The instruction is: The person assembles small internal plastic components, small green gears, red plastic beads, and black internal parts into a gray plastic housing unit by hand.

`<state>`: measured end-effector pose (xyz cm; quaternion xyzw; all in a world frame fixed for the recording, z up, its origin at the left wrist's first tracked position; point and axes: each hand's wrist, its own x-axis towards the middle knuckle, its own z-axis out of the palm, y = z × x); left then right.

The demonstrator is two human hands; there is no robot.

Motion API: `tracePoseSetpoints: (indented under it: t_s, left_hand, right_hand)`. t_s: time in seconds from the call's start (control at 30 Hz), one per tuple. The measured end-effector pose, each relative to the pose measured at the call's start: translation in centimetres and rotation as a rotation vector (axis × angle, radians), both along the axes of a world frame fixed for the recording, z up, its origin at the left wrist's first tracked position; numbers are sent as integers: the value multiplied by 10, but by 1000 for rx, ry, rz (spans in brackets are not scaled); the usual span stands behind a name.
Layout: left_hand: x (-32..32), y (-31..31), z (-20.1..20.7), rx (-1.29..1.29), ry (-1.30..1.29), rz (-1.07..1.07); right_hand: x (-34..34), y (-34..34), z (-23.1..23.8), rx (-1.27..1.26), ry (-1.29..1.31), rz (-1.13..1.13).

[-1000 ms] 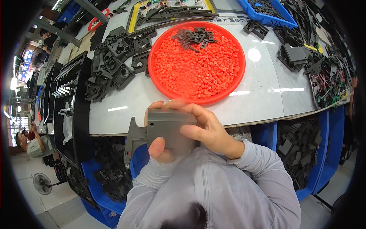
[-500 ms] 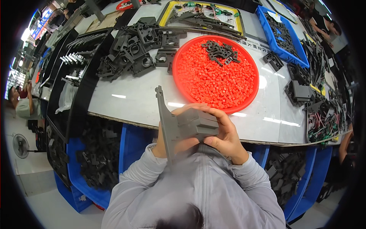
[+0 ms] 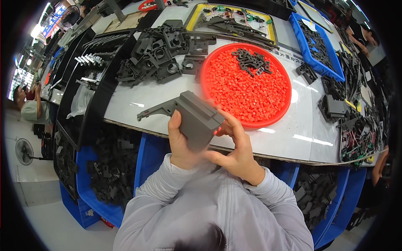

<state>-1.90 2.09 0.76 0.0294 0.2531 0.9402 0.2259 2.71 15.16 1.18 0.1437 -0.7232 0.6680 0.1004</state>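
Note:
A dark grey plastic housing (image 3: pixel 197 115) with a long thin arm is tilted above the table's front edge, its arm pointing left. My left hand (image 3: pixel 183 146) grips the housing from the left and below, thumb along its side. My right hand (image 3: pixel 238 157) is curled at its right side, fingers bent against the edge and thumb beneath. A few small red pieces (image 3: pixel 216 131) show at that edge by the right fingertips; whether they are held or set in the housing I cannot tell. Just beyond is a round red tray (image 3: pixel 204 85) full of small red plastic caps (image 3: pixel 251 98).
Black clips (image 3: pixel 251 60) lie on the caps. Dark plastic parts (image 3: pixel 155 54) are heaped at the far left, beside a black rack (image 3: pixel 106 90). A blue bin (image 3: pixel 337 74) and wired parts (image 3: pixel 356 138) stand right. Blue bins (image 3: pixel 140 161) sit below the table edge.
The housing has been turned, so its arm swings from upright to pointing left and its block faces up. My left thumb now shows on its side, and red pieces have come into view.

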Motion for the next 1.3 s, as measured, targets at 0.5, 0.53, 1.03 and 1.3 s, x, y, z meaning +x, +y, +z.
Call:
tracePoseSetpoints:
  t_s: [0.5,0.53,1.03,1.3]
  left_hand:
    - [10,12,3,-127,36,113]
    - [10,9,-1,-141,132,81]
    - [7,9,7,-188,99,76]
    - [11,9,1,-250,184,120]
  right_hand:
    - [-9,2,17,271,153,-191]
    - [-9,2,17,149,96,-141]
    - [-7,21,16,-298,-83,-56]
    - [-9,20,13,-124,-40,-80]
